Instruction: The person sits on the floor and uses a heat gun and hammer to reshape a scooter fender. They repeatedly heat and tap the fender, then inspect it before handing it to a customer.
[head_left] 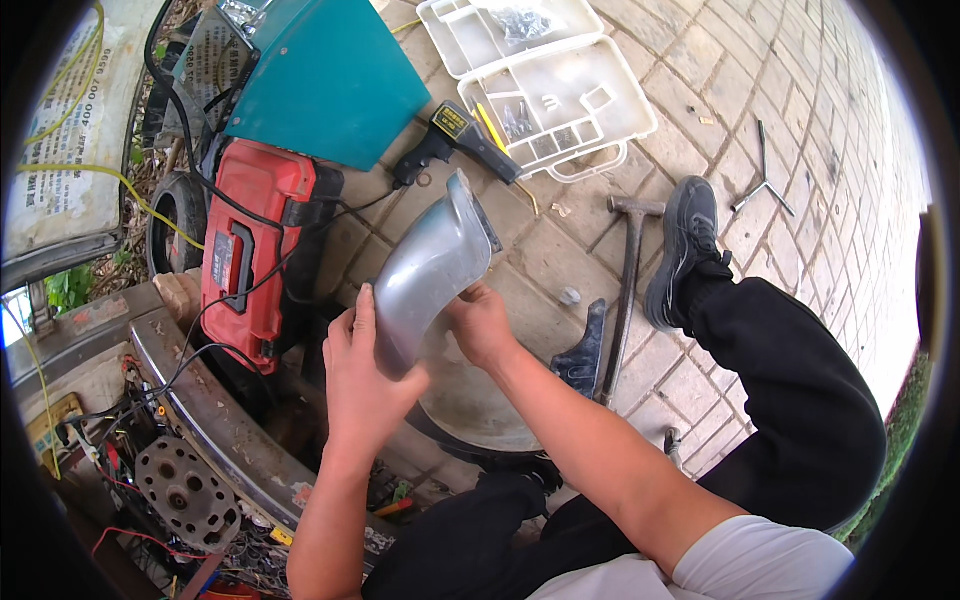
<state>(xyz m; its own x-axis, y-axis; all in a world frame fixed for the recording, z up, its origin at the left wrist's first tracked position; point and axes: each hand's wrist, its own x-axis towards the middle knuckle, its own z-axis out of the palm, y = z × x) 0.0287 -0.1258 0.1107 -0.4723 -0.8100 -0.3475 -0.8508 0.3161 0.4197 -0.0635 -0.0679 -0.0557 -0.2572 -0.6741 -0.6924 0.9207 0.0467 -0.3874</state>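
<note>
A curved silver-grey mudguard (425,265) is held tilted in front of me, with a dark piece at its upper right edge. My left hand (365,375) is closed around its lower left side, fingers along the edge and thumb across the lower end. On the right, my right hand (478,325) grips the inner edge, its fingertips partly hidden behind the panel. Below the mudguard sits a round, dusty surface with a dark rim (480,400). Just beyond its upper end, a corded black pistol-shaped tool (455,140) with a yellow label lies on the paving.
Left stand a red toolbox (255,250) and a teal metal box (320,80). A clear compartment case (560,110) lies unfolded beyond. A hammer (628,270), a black broken-edged piece (580,360) and a three-armed wrench (764,180) lie right. Scrap parts (190,490) fill the lower left.
</note>
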